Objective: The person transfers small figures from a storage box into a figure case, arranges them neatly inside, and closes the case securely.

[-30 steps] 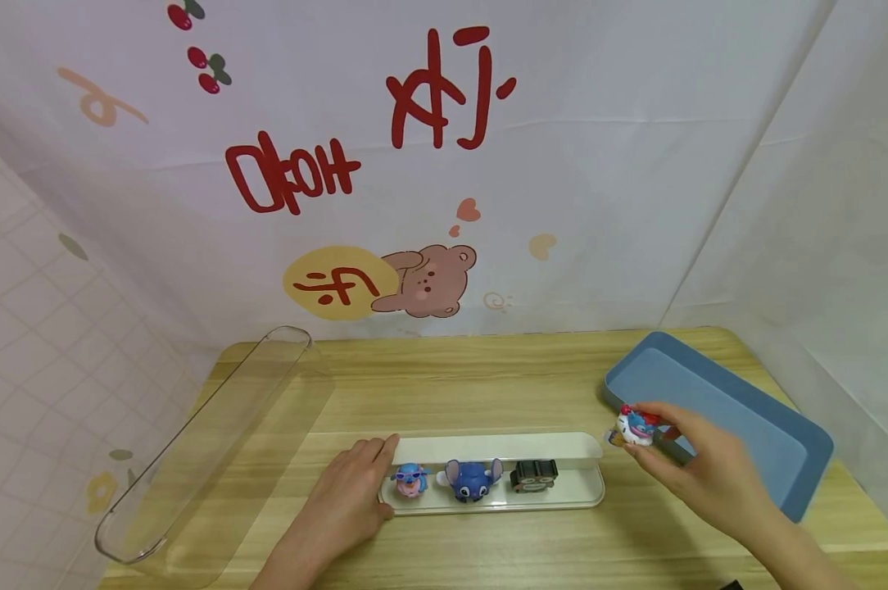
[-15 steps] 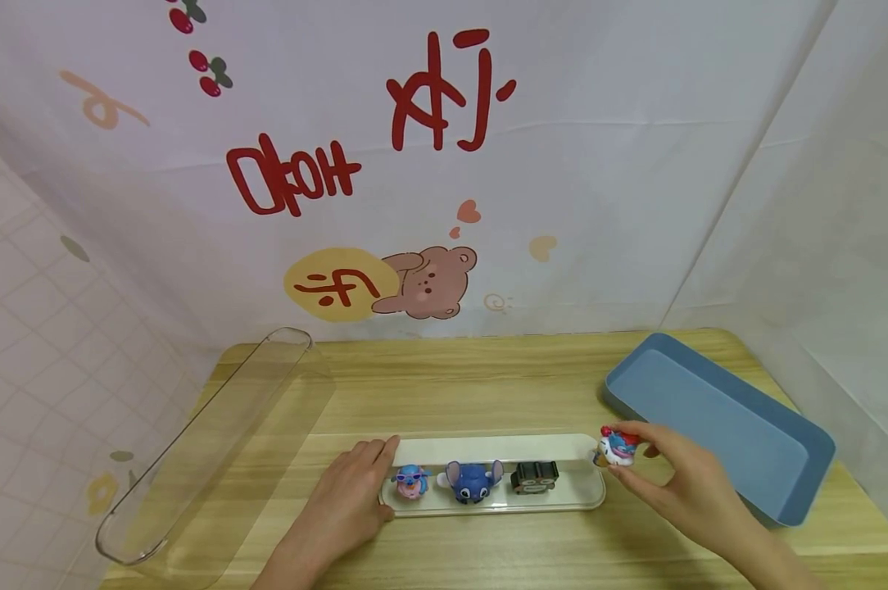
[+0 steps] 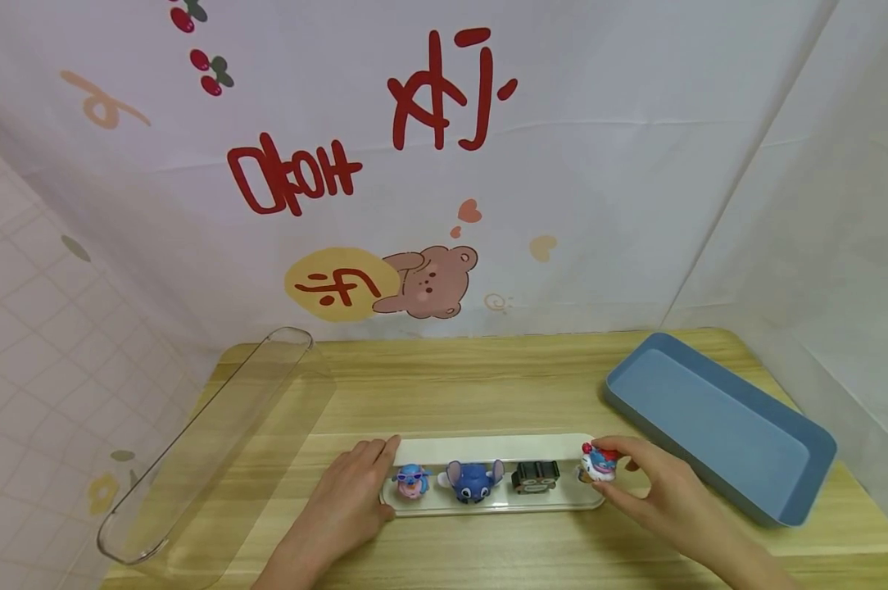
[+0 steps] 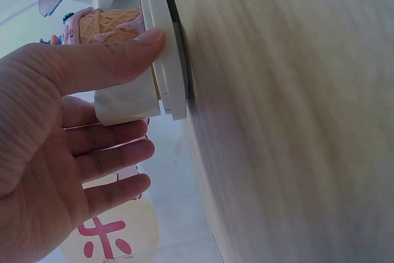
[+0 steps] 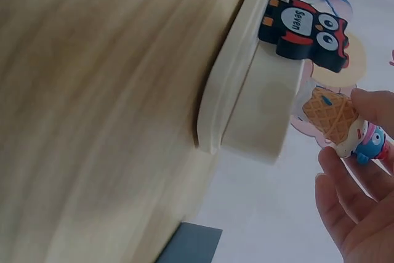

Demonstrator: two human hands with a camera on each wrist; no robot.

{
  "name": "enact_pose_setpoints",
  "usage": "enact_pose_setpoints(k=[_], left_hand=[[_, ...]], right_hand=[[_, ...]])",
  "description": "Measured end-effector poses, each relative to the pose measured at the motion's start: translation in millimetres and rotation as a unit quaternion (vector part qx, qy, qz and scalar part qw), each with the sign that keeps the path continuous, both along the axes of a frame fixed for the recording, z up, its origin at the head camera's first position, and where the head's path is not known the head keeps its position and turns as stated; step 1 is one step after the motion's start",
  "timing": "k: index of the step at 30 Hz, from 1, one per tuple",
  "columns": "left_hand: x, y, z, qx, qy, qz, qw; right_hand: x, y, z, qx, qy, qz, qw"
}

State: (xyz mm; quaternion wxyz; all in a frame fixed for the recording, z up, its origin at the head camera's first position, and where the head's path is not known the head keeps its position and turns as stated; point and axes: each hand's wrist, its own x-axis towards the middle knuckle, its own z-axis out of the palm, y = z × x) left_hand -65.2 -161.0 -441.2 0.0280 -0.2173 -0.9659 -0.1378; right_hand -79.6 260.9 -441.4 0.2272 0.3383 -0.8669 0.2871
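A long white stand (image 3: 488,448) holds three figures in a row: a pink-and-blue one with sunglasses (image 3: 411,482), a blue big-eared one (image 3: 472,482) and a dark owl block (image 3: 535,477), marked "Seven" in the right wrist view. My left hand (image 3: 341,501) grips the stand's left end, its thumb (image 4: 117,63) along the front edge. Over the stand's right end, my right hand (image 3: 661,496) pinches a red, white and blue figure (image 3: 598,464) with a waffle cone base (image 5: 331,114) between thumb and fingers. In the right wrist view that cone is above the stand's surface.
A blue tray (image 3: 731,426) lies at the right of the wooden table (image 3: 451,377). On the left stands a long clear cover (image 3: 215,442). A printed white cloth (image 3: 599,180) hangs behind the table.
My right hand has carried the red, white and blue figure leftward and down, from beside the blue tray to the stand's right end. My left hand has stayed on the stand.
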Motion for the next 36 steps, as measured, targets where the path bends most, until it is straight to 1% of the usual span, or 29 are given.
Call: enact_pose_setpoints(k=[2, 7, 14, 20, 26, 36], left_hand=[[0.1, -0.3, -0.2, -0.001, 0.001, -0.001, 1.0000], [0.3, -0.9, -1.4, -0.003, 0.005, -0.002, 1.0000], [1.3, -0.7, -1.6, -0.001, 0.003, -0.001, 1.0000], [1.2, -0.8, -1.4, 0.002, 0.001, -0.002, 1.0000], [0.1, -0.5, -1.2, 0.001, 0.005, -0.003, 1.0000], [0.2, -0.7, -0.7, -0.002, 0.010, -0.006, 0.9999]], right_hand=[[-0.5, -1, -2.5, 0.000, -0.001, 0.007, 1.0000], [-1.6, -4, -8.3, 0.010, -0.002, 0.010, 0.9999], [-2.7, -6, -13.7, 0.018, 0.013, 0.018, 0.9996], [-3.2, -7, -18.4, 0.017, 0.013, 0.024, 0.9995], [-2.7, -9, -19.3, 0.022, 0.012, 0.014, 0.9996], [-2.3, -11, -19.9, 0.033, 0.025, 0.000, 0.9992]])
